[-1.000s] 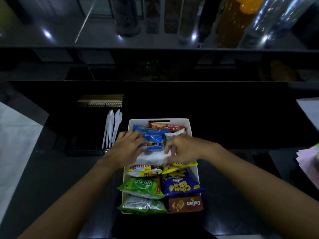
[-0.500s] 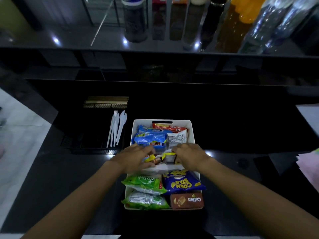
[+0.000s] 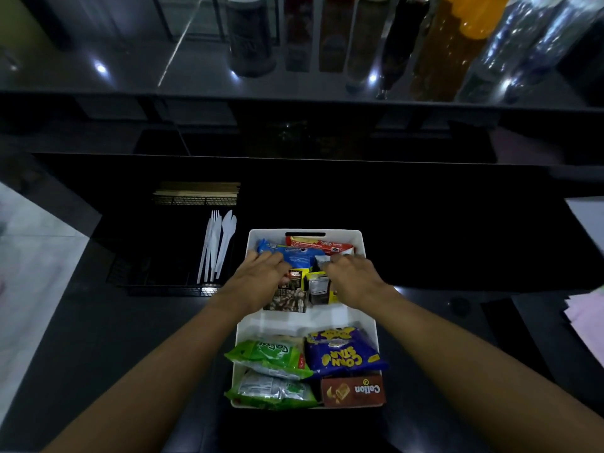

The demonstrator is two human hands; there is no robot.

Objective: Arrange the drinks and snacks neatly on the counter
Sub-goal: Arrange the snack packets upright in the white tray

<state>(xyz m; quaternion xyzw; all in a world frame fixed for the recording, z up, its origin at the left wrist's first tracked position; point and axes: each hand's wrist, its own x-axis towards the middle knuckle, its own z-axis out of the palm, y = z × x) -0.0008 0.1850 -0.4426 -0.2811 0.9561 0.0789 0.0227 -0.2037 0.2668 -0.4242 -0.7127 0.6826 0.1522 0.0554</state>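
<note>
Snacks fill a white bin (image 3: 310, 320) on the dark counter (image 3: 130, 322). Both hands reach into its far half. The left hand (image 3: 258, 279) lies knuckles up, its bent fingers resting on the near end of a blue packet (image 3: 295, 255); whether they grip it I cannot tell. The right hand (image 3: 354, 279) has its fingers curled round the top edge of a white packet (image 3: 322, 262). Between the hands a dark packet (image 3: 289, 295) and a yellow-edged packet (image 3: 318, 287) stand side by side, touching. A red packet (image 3: 318, 245) lies against the far wall, just behind the blue one. In the near half, two green bags (image 3: 268, 354) overlap on the left; a blue bag (image 3: 343, 351) sits on the right, with a brown box (image 3: 353, 390) in the near right corner. A strip of bare bin floor separates the two groups. Left of the bin, white plastic cutlery (image 3: 217, 246) lies in a black wire tray (image 3: 157, 282). Bottles (image 3: 457, 44) stand on the raised shelf beyond.
</note>
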